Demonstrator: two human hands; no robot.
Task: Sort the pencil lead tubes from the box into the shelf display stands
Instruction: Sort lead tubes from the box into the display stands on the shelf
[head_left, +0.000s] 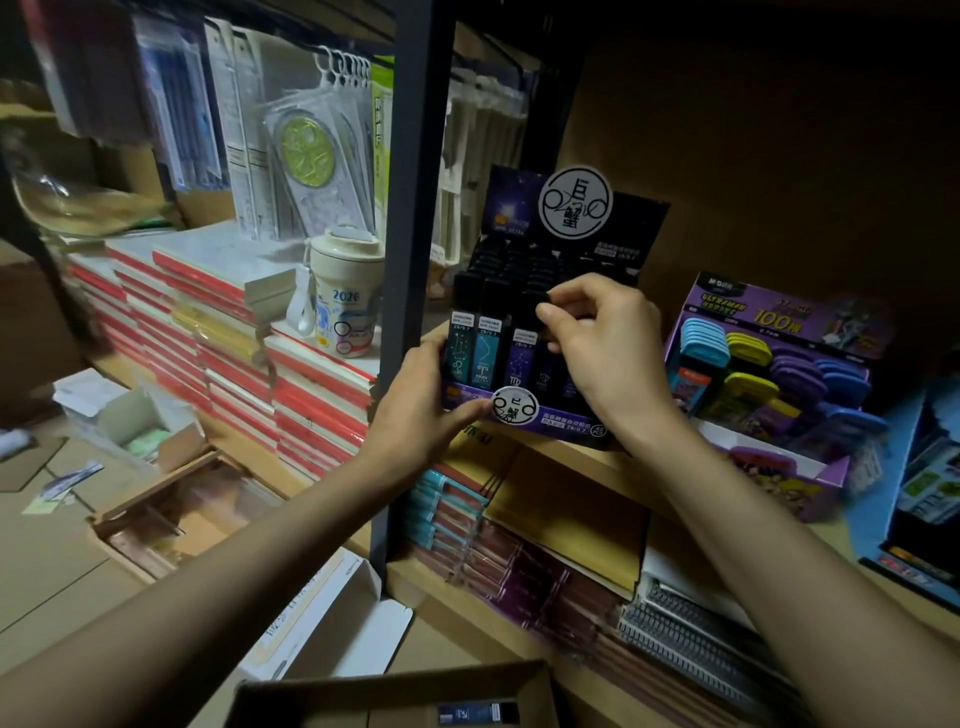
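**Step in hand: seating a lead tube in the front row**

The display stand (550, 423) sits on the shelf and serves as the reference for all positions below.

- The left hand (421, 410) grips the stand's front left corner, with the thumb laid across the front panel and the fingers wrapped round the side. It acts as a brace.
- The right hand (602, 343) is above the stand's front row. Thumb and forefinger pinch the black cap of a pencil lead tube (523, 343), which stands upright in the third slot from the stand's left.
- The box (395, 693) lies below and in front of the stand. One more tube (478, 713) lies flat inside it.
- A second stand (769, 358) of coloured cases is just to the right of the display stand.

**Recommended practice**

1. Keep the tube vertical and press straight down on the cap. A tilted tube is likely to catch its neighbours.
2. Hold the brace firm, since the card stand looks light and may slide backwards.
3. Turn the label to the front to match the two tubes on its left.
4. Release the pinch only when the cap is level with the row.

Whether the tube has reached the bottom of its slot cannot be seen.
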